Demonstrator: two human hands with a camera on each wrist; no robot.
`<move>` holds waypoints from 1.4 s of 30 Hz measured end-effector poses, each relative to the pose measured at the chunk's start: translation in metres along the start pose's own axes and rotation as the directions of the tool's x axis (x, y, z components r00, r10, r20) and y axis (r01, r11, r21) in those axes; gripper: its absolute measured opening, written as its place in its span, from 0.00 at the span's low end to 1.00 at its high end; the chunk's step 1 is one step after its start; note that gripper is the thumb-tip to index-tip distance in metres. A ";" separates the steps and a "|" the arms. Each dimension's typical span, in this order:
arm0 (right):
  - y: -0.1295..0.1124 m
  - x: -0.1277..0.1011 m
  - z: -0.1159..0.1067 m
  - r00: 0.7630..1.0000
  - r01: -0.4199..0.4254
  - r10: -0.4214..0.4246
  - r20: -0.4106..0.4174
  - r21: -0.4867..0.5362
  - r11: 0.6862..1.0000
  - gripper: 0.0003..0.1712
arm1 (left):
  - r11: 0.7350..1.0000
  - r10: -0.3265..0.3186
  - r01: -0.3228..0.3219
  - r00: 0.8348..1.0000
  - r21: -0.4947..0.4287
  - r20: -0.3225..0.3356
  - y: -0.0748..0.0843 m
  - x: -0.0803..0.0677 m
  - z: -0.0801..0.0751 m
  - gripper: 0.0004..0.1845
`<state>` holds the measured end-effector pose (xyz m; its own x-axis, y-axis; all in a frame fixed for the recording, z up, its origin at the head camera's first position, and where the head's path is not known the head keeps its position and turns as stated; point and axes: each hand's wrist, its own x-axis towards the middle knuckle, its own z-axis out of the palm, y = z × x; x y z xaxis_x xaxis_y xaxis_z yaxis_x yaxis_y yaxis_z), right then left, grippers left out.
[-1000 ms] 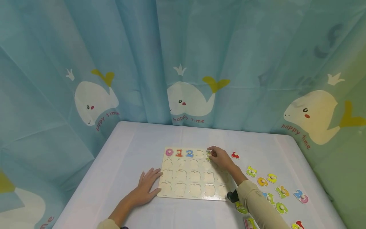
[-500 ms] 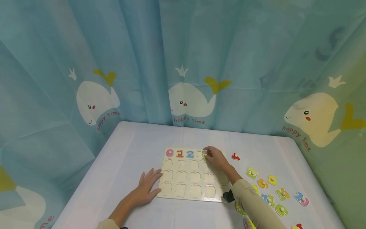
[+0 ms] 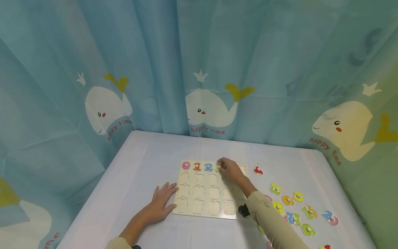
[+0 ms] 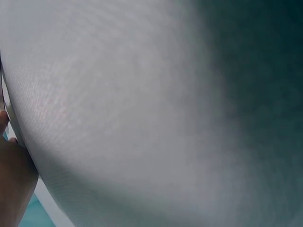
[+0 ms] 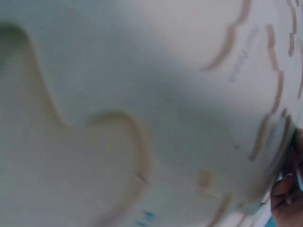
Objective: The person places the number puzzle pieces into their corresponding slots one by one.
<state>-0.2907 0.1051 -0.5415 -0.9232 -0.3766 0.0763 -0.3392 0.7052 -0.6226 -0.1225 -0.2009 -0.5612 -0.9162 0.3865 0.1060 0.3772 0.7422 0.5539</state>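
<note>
A pale wooden number puzzle board (image 3: 202, 215) lies on the white table, its cutouts in rows. In its top row sit a pink 0 (image 3: 186, 165), a red 1 (image 3: 197, 166) and a blue 2 (image 3: 208, 167). My right hand (image 3: 230, 171) pinches a green number piece (image 3: 218, 167) over the slot beside the 2, its fingers partly covering it. My left hand (image 3: 160, 202) rests with fingers spread on the table, fingertips and thumb at the board's left edge. In the right wrist view, fingers (image 5: 283, 198) show at the right border, past blurred cutouts.
Several loose number pieces lie right of the board, among them a red piece (image 3: 258, 170), an orange piece (image 3: 287, 200), a green piece (image 3: 308, 229) and a blue-and-pink piece (image 3: 330, 218). My right sleeve (image 3: 273, 218) covers some. A whale-print curtain (image 3: 149, 86) hangs behind the table.
My right hand has slid left along the board's top row with the green number piece, from the far slot to the one beside the 2. My left hand stays at the edge.
</note>
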 end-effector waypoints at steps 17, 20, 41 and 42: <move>-0.013 -0.001 -0.002 0.999 0.047 -0.046 0.016 -0.093 0.995 0.13 | 1.000 -0.002 0.002 1.000 0.011 -0.010 0.002 -0.002 -0.006 0.30; -0.011 0.000 -0.002 0.998 0.049 -0.047 0.034 -0.053 0.997 0.16 | 1.000 -0.009 0.009 1.000 0.004 -0.012 0.001 -0.002 -0.006 0.30; 0.037 -0.033 -0.052 0.990 -0.098 0.093 -0.110 -0.039 0.994 0.17 | 1.000 -0.010 0.009 1.000 0.013 0.019 0.000 0.002 -0.001 0.31; 0.041 -0.036 -0.055 0.986 -0.100 0.093 -0.140 -0.042 0.994 0.17 | 1.000 -0.015 0.015 1.000 0.013 0.023 0.000 0.002 -0.001 0.30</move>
<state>-0.2812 0.1800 -0.5271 -0.9669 -0.2220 0.1261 -0.2528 0.7637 -0.5940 -0.1244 -0.2001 -0.5602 -0.9185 0.3876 0.0784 0.3651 0.7548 0.5451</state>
